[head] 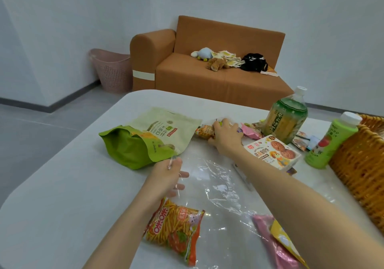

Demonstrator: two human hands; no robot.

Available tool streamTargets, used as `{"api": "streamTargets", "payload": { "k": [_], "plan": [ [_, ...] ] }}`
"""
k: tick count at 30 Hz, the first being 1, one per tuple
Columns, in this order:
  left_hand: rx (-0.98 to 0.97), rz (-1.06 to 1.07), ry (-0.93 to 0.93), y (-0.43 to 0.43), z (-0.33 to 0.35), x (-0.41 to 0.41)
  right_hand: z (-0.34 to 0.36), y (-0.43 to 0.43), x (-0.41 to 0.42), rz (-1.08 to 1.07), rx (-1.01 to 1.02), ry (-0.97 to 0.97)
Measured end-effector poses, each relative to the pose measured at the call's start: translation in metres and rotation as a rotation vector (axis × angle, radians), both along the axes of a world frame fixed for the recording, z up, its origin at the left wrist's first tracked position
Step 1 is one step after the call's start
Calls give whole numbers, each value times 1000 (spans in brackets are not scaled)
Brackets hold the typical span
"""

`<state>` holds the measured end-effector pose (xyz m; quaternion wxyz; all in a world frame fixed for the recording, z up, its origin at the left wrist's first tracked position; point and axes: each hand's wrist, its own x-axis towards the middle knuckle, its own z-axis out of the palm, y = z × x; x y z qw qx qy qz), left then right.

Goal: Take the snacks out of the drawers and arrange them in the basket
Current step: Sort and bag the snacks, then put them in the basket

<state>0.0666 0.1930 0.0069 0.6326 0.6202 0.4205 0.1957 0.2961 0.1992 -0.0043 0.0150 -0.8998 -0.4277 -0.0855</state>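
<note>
My left hand (168,173) pinches the edge of a clear plastic bag (218,187) that lies flat across the table. My right hand (226,135) reaches further back and curls round small wrapped snacks (204,132) beside a large green pouch (145,138). A cookie box (274,151) lies right of my right wrist. An orange packet of snack sticks (176,230) sits near my left forearm. Pink and yellow packets (276,241) lie under my right forearm. The wicker basket (361,165) stands at the right edge.
A big tea bottle (285,117) and a green juice bottle (330,142) stand near the basket, with loose small packets (252,130) around them. Behind the white table (62,196) are an orange sofa (207,77) and a pink laundry bin (113,69).
</note>
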Motion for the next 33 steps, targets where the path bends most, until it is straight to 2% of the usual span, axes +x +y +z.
{"api": "streamTargets", "payload": {
  "k": [3,6,9,11,14,18,20,22,25,29,33],
  "plan": [
    [-25,5,-14,-3,4,-6,14,-9,-4,45,138,109],
    [-31,35,-28,-7,6,-12,34,-20,-13,146,368,207],
    [113,135,-31,-13,8,-16,65,-39,-28,297,627,423],
    [265,183,-25,-17,12,-18,90,-60,-47,396,696,639],
    [427,215,-127,-33,31,-24,119,-110,-84,445,654,929],
    [327,111,-414,-73,68,-43,129,-179,-121,399,494,1069],
    [352,-16,-433,-91,74,-54,129,-207,-137,373,434,1108],
    [376,-119,-375,-106,72,-63,124,-228,-150,367,376,1148],
    [273,-190,-412,-124,62,-68,113,-251,-164,338,359,1208],
    [36,-76,-489,-140,60,-68,98,-275,-161,186,469,1211],
    [33,273,-427,-122,57,-80,93,-295,-135,-34,591,1211]
  ]
}}
